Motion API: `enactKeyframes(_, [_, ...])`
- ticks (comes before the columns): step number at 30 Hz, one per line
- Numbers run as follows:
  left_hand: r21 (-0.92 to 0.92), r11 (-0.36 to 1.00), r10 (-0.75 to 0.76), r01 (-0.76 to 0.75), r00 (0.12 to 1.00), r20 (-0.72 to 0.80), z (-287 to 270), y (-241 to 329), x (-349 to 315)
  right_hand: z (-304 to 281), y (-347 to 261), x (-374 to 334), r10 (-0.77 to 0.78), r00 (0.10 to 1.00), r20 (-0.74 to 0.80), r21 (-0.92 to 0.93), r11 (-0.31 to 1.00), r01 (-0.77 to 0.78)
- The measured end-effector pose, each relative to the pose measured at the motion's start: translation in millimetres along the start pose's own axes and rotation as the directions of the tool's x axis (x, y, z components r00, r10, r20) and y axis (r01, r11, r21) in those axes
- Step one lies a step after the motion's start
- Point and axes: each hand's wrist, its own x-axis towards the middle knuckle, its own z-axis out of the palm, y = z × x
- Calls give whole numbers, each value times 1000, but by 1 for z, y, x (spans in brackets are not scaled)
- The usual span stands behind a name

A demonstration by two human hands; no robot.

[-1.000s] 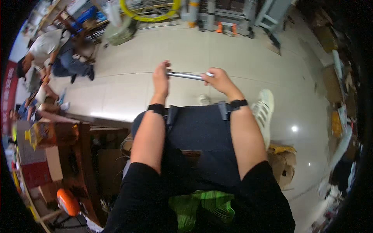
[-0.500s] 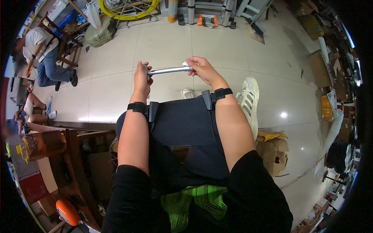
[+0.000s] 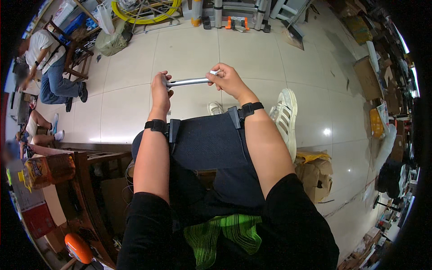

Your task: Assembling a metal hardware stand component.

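Note:
A silvery metal tube (image 3: 188, 82) spans the gap between my hands, nearly level, above the floor in front of my knees. My left hand (image 3: 159, 91) is closed round its left end, where a wider fitting is partly hidden by the fingers. At the other end my right hand (image 3: 230, 84) pinches the tube between thumb and fingers. A small white piece (image 3: 213, 72) shows at these right fingertips; whether it is paper, cloth or plastic I cannot tell. Black straps circle both my wrists.
A wooden bench (image 3: 83, 180) stands close on my left, bearing an amber-filled plastic bottle (image 3: 49, 171). A torn carton (image 3: 313, 177) lies right of my shoe. Yellow coiled hose (image 3: 148, 20) and a folded ladder (image 3: 218, 13) stand ahead. A seated person (image 3: 56, 74) is at far left.
My right hand has shifted a little left along the tube, closer to my left hand. The whole view has moved slightly. The seated person's forearm has changed position.

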Motion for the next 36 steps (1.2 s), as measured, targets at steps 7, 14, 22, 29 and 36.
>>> enactKeyframes(7, [-5,998,-63,63,998,6,1,-2,0,-4,11,4,-96,995,-1,-22,995,96])
enactKeyframes(14, [-52,969,-240,241,970,33,-9,-1,5,-4,5,0,-34,994,108,-39,998,38])
enactKeyframes(22, [-126,990,-46,61,991,123,5,4,0,-17,10,12,19,1000,-12,440,898,-11])
enactKeyframes(29, [-41,983,-109,177,757,645,23,-10,-32,-4,20,12,-136,983,123,379,922,80])
enactKeyframes(36, [367,879,94,-303,866,491,24,-2,-29,3,2,2,-13,956,293,357,929,-97])
